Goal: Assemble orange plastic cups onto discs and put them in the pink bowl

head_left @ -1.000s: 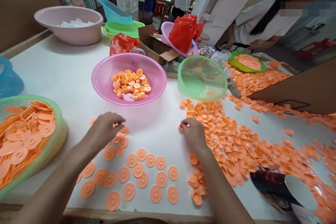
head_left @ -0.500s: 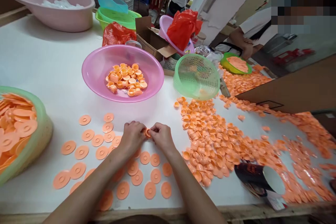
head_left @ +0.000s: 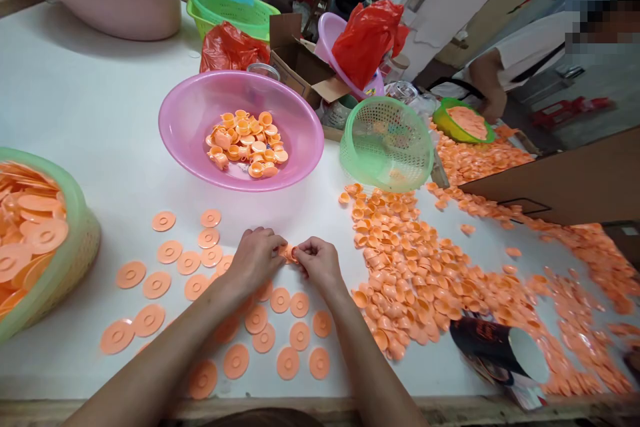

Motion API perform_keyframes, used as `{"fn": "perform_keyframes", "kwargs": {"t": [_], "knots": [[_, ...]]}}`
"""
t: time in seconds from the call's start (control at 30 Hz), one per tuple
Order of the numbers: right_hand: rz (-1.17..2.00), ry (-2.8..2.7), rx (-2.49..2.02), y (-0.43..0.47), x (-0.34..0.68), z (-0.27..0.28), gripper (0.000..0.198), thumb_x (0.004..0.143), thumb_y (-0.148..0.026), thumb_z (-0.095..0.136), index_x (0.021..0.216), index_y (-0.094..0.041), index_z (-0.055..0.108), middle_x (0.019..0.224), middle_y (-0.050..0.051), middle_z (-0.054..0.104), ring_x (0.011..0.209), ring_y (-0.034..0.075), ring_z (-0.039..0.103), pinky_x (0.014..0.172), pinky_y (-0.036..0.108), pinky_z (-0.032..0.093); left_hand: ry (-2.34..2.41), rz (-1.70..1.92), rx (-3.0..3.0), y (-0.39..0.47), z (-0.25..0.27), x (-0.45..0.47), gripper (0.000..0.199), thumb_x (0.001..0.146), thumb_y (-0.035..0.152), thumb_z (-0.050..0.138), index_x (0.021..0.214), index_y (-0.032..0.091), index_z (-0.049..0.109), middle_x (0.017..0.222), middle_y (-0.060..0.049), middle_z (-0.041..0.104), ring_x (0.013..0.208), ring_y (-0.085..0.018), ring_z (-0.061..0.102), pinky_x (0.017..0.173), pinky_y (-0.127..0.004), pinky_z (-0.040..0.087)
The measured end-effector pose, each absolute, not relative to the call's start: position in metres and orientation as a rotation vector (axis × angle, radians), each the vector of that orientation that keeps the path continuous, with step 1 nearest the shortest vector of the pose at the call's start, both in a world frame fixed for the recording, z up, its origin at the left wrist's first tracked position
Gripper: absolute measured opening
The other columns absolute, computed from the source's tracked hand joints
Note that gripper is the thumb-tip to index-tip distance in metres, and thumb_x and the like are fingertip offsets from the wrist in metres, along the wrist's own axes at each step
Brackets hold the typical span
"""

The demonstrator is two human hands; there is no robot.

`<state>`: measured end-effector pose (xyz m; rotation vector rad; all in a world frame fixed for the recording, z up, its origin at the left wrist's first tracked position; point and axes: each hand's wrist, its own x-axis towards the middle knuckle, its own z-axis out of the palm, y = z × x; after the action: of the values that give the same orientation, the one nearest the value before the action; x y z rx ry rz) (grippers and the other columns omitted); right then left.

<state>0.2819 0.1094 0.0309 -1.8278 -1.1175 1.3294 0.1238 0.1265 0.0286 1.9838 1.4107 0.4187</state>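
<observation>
My left hand (head_left: 257, 255) and my right hand (head_left: 319, 265) meet over the white table, fingertips pinched on a small orange plastic piece (head_left: 288, 253). It looks like a toy cup, though fingers cover much of it. Flat round orange toy saucers (head_left: 287, 363) with a raised ring lie spread under and around my forearms. To the right of my right hand is a heap of small orange toy cups (head_left: 415, 267). Beyond my hands, a pink basin (head_left: 175, 127) holds several orange cups, some with flat tops showing.
At far left stands a green basket (head_left: 83, 227) full of orange saucers. A light green strainer (head_left: 385, 173) sits beyond the cup heap. A black and white cup (head_left: 495, 347) lies at the near right. A cardboard panel (head_left: 560, 180) and a co-worker's arm (head_left: 493, 83) are farther right.
The view has shifted slightly. My two hands stay together at the orange piece, a little more of which shows between my fingers. The co-worker's arm has moved.
</observation>
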Motion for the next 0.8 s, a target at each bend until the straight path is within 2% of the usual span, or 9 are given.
{"fn": "perform_keyframes", "kwargs": {"t": [0.13, 0.27, 0.4, 0.57, 0.63, 0.73, 0.77, 0.8], "knots": [[1.082, -1.444, -1.903, 0.110, 0.272, 0.036, 0.009, 0.069, -0.023, 0.058, 0.060, -0.021, 0.056, 0.049, -0.003, 0.057, 0.047, 0.012, 0.051, 0.046, 0.023, 0.038, 1.329, 0.428, 1.956, 0.129, 0.033, 0.117, 0.016, 0.079, 0.024, 0.062, 0.089, 0.024, 0.074, 0.080, -0.004, 0.067, 0.085, -0.021, 0.057, 0.081, -0.035, 0.040], [0.941, -1.612, -1.906, 0.114, 0.270, 0.041, 0.011, 0.070, -0.019, 0.055, 0.059, -0.021, 0.055, 0.056, -0.002, 0.060, 0.055, 0.014, 0.053, 0.053, 0.024, 0.038, 1.333, 0.455, 1.703, 0.131, 0.041, 0.118, 0.016, 0.076, 0.023, 0.058, 0.085, 0.022, 0.072, 0.079, -0.002, 0.069, 0.076, -0.017, 0.060, 0.068, -0.028, 0.043], [0.893, -1.678, -1.944, 0.111, 0.268, 0.042, 0.014, 0.071, -0.015, 0.053, 0.058, -0.022, 0.051, 0.057, -0.002, 0.058, 0.056, 0.014, 0.052, 0.054, 0.024, 0.036, 1.559, 0.372, 1.561, 0.128, 0.044, 0.128, 0.011, 0.072, 0.022, 0.055, 0.063, 0.021, 0.061, 0.068, 0.001, 0.066, 0.063, -0.015, 0.057, 0.055, -0.026, 0.036], [0.669, -1.644, -1.939, 0.097, 0.256, 0.033, 0.016, 0.076, -0.015, 0.051, 0.062, -0.021, 0.053, 0.063, 0.001, 0.061, 0.060, 0.014, 0.053, 0.059, 0.025, 0.038, 1.618, 0.414, 1.629, 0.120, 0.035, 0.132, 0.019, 0.078, 0.030, 0.053, 0.061, 0.021, 0.054, 0.066, 0.002, 0.063, 0.062, -0.014, 0.054, 0.054, -0.025, 0.031], [0.806, -1.604, -1.885, 0.100, 0.261, 0.031, 0.015, 0.076, -0.016, 0.054, 0.061, -0.020, 0.056, 0.061, 0.000, 0.062, 0.058, 0.014, 0.055, 0.058, 0.025, 0.040, 1.606, 0.397, 1.647, 0.116, 0.036, 0.133, 0.019, 0.079, 0.030, 0.052, 0.063, 0.021, 0.055, 0.067, 0.002, 0.063, 0.063, -0.014, 0.054, 0.055, -0.025, 0.032], [1.268, -1.583, -1.760, 0.125, 0.288, 0.038, 0.012, 0.075, -0.023, 0.059, 0.065, -0.019, 0.064, 0.053, -0.001, 0.061, 0.047, 0.013, 0.055, 0.048, 0.023, 0.040, 1.619, 0.359, 1.655, 0.116, 0.051, 0.134, 0.017, 0.076, 0.025, 0.052, 0.061, 0.020, 0.057, 0.062, 0.002, 0.063, 0.060, -0.014, 0.055, 0.054, -0.025, 0.032], [1.342, -1.560, -1.755, 0.139, 0.302, 0.043, 0.015, 0.077, -0.027, 0.058, 0.070, -0.018, 0.068, 0.053, 0.000, 0.062, 0.044, 0.013, 0.054, 0.045, 0.023, 0.040, 1.634, 0.415, 1.654, 0.121, 0.061, 0.132, 0.017, 0.076, 0.024, 0.053, 0.060, 0.020, 0.058, 0.060, 0.002, 0.062, 0.059, -0.014, 0.055, 0.054, -0.025, 0.032], [1.259, -1.512, -1.808, 0.154, 0.316, 0.048, 0.020, 0.081, -0.030, 0.055, 0.078, -0.017, 0.070, 0.058, 0.001, 0.064, 0.043, 0.013, 0.054, 0.044, 0.023, 0.040, 1.657, 0.516, 1.657, 0.129, 0.073, 0.127, 0.017, 0.075, 0.024, 0.053, 0.060, 0.020, 0.059, 0.058, 0.003, 0.062, 0.058, -0.013, 0.055, 0.054, -0.025, 0.034]]}}
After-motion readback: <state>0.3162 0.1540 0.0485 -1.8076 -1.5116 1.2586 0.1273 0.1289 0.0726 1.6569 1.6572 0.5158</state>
